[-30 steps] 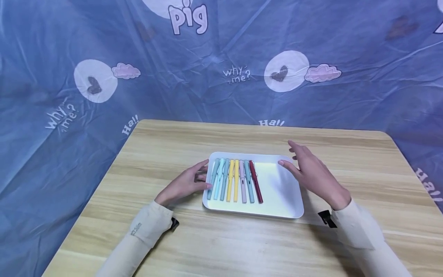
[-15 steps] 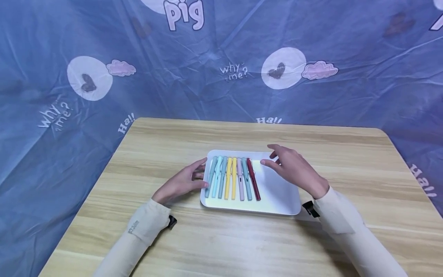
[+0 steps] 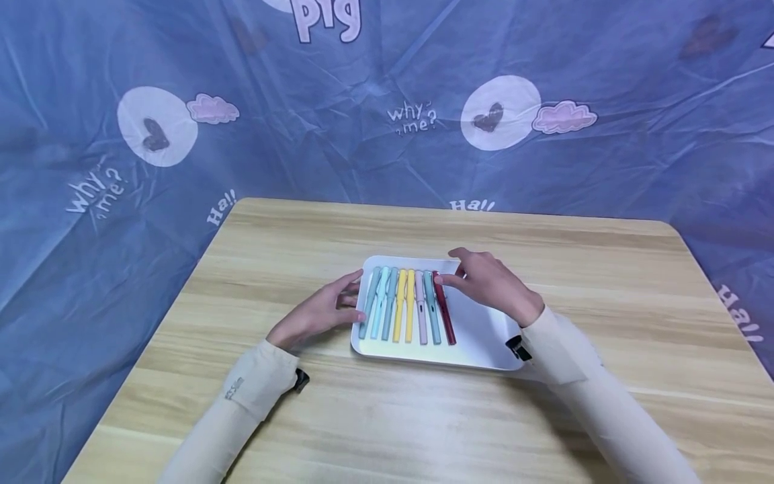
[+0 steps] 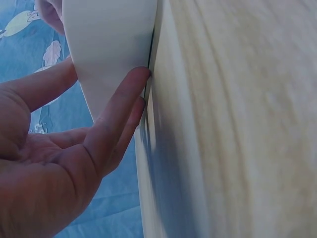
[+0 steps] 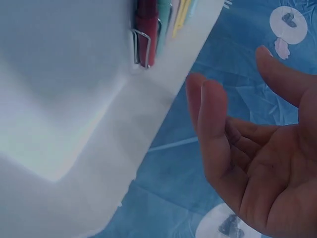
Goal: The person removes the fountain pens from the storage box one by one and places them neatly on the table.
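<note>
Since likely light, stiff and slightly slick, best pinch dark-red clip pen point(image 3: 447, 317) mid-barrel; note right hand point(image 3: 492, 282) half-spread, gripping nothing, left hand point(image 3: 317, 313) loosely spread, touching white tray point(image 3: 484, 339).

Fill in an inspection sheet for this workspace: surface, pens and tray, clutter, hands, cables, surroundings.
Surface: wood-grain table, tray resting on it.
Job's things: white tray holding eight pens side by side toward its left; dark red pen rightmost, bare tray floor to its right.
Clutter: nothing seen.
Left hand: holds the tray's left end, thumb at the rim, fingers against the outer wall.
Right hand: open above the tray, near the cap end of the dark red pen; holds nothing.
Cables: nothing seen; small black piece at the right cuff, purpose unclear.
Surroundings: blue printed cloth behind the table and along its sides.
</note>
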`<state>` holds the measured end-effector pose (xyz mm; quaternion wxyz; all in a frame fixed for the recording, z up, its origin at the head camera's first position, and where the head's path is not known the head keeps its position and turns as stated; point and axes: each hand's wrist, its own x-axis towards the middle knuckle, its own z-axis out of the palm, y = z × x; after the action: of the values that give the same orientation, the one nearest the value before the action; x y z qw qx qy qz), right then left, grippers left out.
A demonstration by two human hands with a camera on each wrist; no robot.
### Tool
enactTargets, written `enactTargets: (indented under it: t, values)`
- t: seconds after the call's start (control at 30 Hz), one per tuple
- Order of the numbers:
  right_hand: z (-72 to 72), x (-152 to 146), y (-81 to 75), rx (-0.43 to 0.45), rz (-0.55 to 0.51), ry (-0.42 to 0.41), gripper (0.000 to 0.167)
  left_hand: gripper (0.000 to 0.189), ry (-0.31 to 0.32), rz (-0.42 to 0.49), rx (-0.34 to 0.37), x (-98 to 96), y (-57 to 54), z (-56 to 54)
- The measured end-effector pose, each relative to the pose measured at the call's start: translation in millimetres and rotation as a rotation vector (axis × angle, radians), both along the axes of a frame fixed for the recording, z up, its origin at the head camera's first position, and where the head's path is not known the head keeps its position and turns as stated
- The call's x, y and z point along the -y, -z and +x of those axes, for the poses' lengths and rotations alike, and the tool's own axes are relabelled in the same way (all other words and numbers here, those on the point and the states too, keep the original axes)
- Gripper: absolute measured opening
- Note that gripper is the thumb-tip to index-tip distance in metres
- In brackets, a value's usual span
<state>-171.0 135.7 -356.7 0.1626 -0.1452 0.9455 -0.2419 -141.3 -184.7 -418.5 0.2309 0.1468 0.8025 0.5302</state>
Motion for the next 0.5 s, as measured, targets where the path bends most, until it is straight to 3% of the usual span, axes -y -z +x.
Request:
enactTargets:
  t: [0.5]
  values:
    - [-8.3,12,19.7,0.163,0.119,0.017,0.069,0.090,-0.005,0.008,0.009,0.3,-0.1,-0.2]
